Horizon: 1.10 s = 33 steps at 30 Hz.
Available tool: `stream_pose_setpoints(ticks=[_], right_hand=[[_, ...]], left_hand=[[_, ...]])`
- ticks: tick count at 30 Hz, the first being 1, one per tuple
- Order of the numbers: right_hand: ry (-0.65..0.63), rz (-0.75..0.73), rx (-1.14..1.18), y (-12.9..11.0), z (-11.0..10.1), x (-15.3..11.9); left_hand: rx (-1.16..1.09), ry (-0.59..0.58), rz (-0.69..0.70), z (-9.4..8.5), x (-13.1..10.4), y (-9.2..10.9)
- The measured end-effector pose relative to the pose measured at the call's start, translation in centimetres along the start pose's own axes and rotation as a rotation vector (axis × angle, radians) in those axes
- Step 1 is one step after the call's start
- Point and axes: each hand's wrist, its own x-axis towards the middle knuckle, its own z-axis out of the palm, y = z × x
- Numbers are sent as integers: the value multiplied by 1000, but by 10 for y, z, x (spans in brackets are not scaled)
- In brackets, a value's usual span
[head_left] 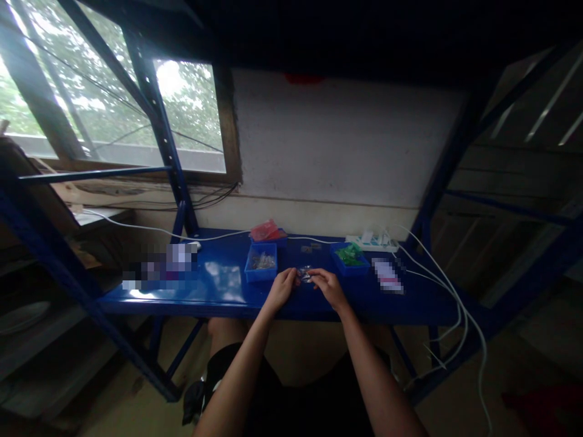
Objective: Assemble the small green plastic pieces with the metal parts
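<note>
Between my hands, just above the blue table (319, 306), is a small clear plastic bag (304, 274) with shiny highlights. My left hand (285, 285) is closed on its left edge, thumb and fingers together. At the bag's right side my right hand (328, 285) pinches with curled fingers. What the bag contains is too small to tell. Left of my hands stands a blue bin (261, 270) of small pale pieces. A second blue bin (362, 269) to the right holds green plastic packets (350, 254).
Behind the left bin are red packets (265, 230) in another bin. A white power strip (373, 243) with plugs lies at the back right. White cables (449, 282) run over the right edge. Blue rack posts (157, 121) frame the table. Blurred items lie at both sides.
</note>
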Motion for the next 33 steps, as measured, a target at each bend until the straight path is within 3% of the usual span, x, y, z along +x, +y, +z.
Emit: stream_pose_setpoints(ticks=[5,9,13,16,18,20,26,28,33], right_hand=[[-22,14,-14,5,0,1],[34,0,18,8,1,4],[70,12,21,16,0,8],[62,7,-30,24,-2,9],[53,-6,-90,28,-2,12],[50,-8,-160,30,0,19],[14,107,-704,18,5,65],[-5,119,-776,14,7,80],[-91,149,-989,11,17,102]], left_hand=[[59,9,9,3,-3,0],[63,143,63,0,-7,8],[267,481,106,-33,-3,28],[607,552,99,-58,3,37],[706,536,164,-62,2,35],[697,465,252,-55,-5,27],[772,-44,346,-12,-20,-6],[738,-96,330,-6,-18,-12],[611,-84,267,-9,-15,-15]])
